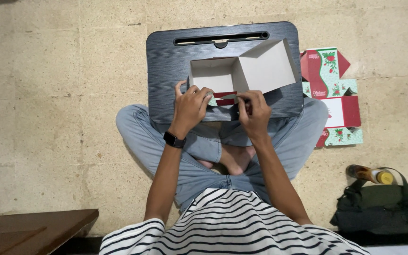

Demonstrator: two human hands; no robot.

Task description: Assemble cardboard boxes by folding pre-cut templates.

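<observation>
Nearest the camera, a striped shirt and crossed legs in blue jeans fill the lower view, with a dark wooden board (pixel 29 231) at the lower left. To the right on the tiled floor sits a dark green bag (pixel 378 210) with a bottle (pixel 369 174) lying on top of it. Resting on the knees is a black lap desk (pixel 166 71). On it stands a half-folded cardboard box (pixel 242 71), its pale grey inside empty and one side panel splayed out flat. The left hand (pixel 191 107) and right hand (pixel 253 111) both pinch the box's near flap, fingers closed on its red and green printed edge. Farther right, flat box blanks (pixel 334 94) lie stacked on the floor.
</observation>
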